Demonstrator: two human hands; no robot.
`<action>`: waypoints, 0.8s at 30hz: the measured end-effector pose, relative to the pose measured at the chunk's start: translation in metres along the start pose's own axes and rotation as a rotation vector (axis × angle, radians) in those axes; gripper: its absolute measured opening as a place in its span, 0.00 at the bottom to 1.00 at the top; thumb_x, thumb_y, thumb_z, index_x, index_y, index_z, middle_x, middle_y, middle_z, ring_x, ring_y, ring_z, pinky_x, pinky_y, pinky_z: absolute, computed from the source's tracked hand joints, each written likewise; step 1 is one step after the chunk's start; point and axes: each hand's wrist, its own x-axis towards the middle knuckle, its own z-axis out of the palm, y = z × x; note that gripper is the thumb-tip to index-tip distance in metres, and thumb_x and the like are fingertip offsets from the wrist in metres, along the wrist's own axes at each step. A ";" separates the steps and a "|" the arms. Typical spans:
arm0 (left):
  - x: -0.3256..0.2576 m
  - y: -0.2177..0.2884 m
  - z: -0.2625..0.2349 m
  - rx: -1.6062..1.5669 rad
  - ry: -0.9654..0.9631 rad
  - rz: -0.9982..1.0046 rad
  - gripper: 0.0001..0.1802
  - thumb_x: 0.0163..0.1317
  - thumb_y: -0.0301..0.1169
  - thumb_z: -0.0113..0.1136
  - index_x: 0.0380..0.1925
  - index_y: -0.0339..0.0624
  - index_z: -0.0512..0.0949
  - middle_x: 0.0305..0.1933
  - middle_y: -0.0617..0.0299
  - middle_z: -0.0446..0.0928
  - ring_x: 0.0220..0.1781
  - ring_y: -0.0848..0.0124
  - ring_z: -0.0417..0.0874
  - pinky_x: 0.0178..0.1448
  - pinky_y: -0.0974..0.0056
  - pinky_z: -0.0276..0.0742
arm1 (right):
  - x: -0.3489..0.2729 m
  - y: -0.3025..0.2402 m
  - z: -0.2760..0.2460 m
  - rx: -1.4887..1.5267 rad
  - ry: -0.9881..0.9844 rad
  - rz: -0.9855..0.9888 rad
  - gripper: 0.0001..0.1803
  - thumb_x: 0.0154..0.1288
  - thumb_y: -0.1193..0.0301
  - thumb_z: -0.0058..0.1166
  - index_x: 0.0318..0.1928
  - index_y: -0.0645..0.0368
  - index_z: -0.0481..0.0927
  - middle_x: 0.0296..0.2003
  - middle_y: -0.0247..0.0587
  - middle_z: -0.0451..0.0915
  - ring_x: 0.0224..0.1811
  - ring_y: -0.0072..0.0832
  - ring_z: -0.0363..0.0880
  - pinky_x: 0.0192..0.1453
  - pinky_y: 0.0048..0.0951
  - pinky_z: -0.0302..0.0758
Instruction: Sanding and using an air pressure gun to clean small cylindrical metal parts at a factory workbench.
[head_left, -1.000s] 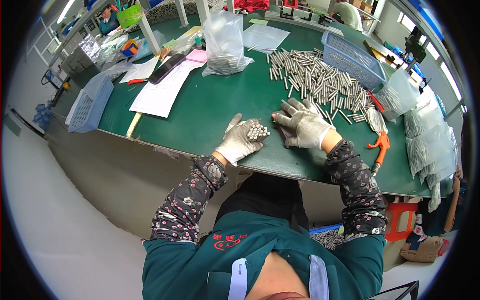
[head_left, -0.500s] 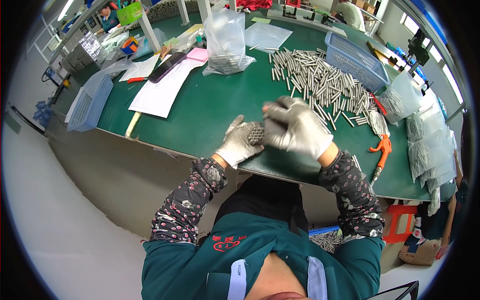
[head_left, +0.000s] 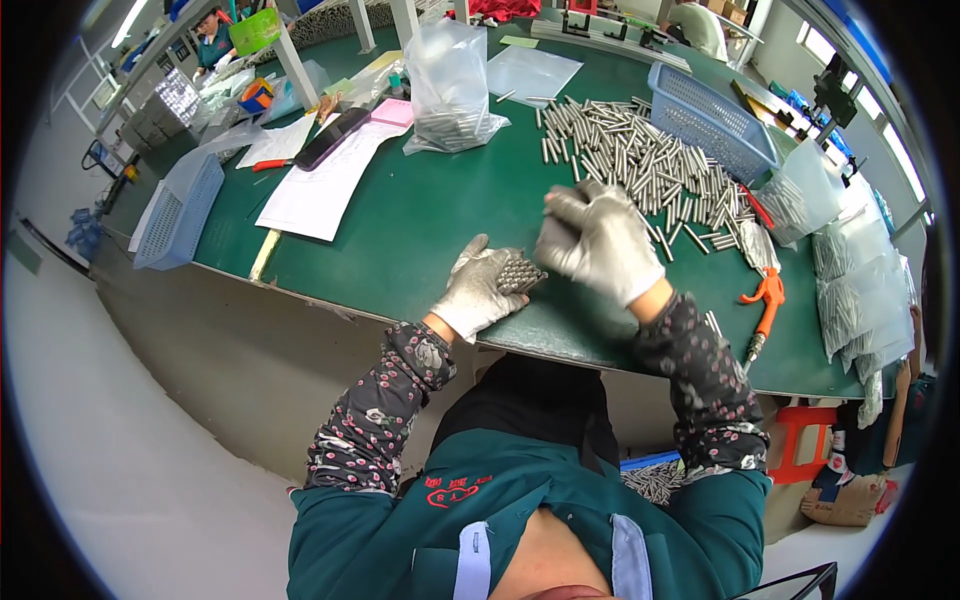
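Note:
A bundle of short metal pins (head_left: 520,273) lies in my left hand (head_left: 474,292), the gloved fingers wrapped round it at the table's near edge. Just to the right, my right hand (head_left: 608,248) hovers over the green table with its fingers curled. Its glove has a dark, soiled palm side, and whatever it may hold is hidden. Beyond that hand spreads a large loose pile of metal pins (head_left: 640,155). The two hands are apart.
A blue basket (head_left: 715,120) stands behind the pile, another (head_left: 180,215) at left. Bagged pins (head_left: 450,125) stand at the back; more bags (head_left: 850,290) line the right. An orange air gun (head_left: 768,295), phone (head_left: 333,138) and paper sheet (head_left: 320,190) lie on the table.
My right hand has moved slightly right, away from the bundle in my left hand, so more of the pins show. The left hand stays nearly in place, still holding them.

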 end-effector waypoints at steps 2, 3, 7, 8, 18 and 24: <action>0.001 -0.007 0.007 -0.009 0.149 0.062 0.22 0.44 0.34 0.65 0.42 0.44 0.75 0.47 0.60 0.75 0.54 0.68 0.71 0.71 0.61 0.39 | -0.012 -0.029 0.006 0.219 -0.018 -0.179 0.16 0.43 0.60 0.55 0.33 0.55 0.80 0.27 0.50 0.74 0.31 0.43 0.74 0.37 0.40 0.71; -0.005 -0.008 0.009 -0.453 0.130 -0.046 0.23 0.45 0.35 0.65 0.44 0.44 0.73 0.50 0.59 0.73 0.54 0.64 0.70 0.70 0.61 0.44 | -0.019 -0.035 0.015 0.198 0.043 -0.192 0.16 0.44 0.61 0.55 0.33 0.56 0.79 0.27 0.49 0.74 0.32 0.44 0.74 0.38 0.40 0.72; 0.005 -0.014 0.007 0.025 0.037 0.067 0.22 0.49 0.37 0.62 0.45 0.44 0.72 0.49 0.58 0.72 0.53 0.61 0.70 0.67 0.59 0.52 | -0.006 0.003 0.003 -0.136 0.040 0.126 0.15 0.44 0.60 0.53 0.31 0.54 0.79 0.27 0.48 0.73 0.30 0.42 0.74 0.37 0.38 0.72; 0.003 -0.030 0.017 -0.247 0.069 0.014 0.23 0.48 0.36 0.62 0.45 0.44 0.72 0.49 0.58 0.72 0.53 0.62 0.70 0.68 0.60 0.49 | -0.008 -0.012 0.003 -0.035 0.068 0.045 0.16 0.44 0.60 0.53 0.32 0.55 0.79 0.27 0.49 0.73 0.31 0.42 0.74 0.37 0.38 0.72; 0.001 -0.024 0.023 -1.267 0.115 -0.251 0.27 0.43 0.40 0.64 0.44 0.40 0.73 0.42 0.58 0.77 0.52 0.67 0.73 0.69 0.60 0.46 | -0.022 -0.049 0.015 0.052 0.075 -0.086 0.15 0.44 0.61 0.53 0.32 0.55 0.79 0.25 0.52 0.71 0.30 0.44 0.72 0.36 0.39 0.71; 0.003 -0.015 0.012 0.085 0.123 0.083 0.21 0.44 0.40 0.61 0.38 0.42 0.74 0.39 0.57 0.77 0.48 0.65 0.75 0.68 0.58 0.49 | -0.010 -0.021 0.014 -0.037 0.092 0.107 0.11 0.45 0.64 0.51 0.28 0.56 0.77 0.23 0.49 0.72 0.29 0.43 0.73 0.34 0.40 0.71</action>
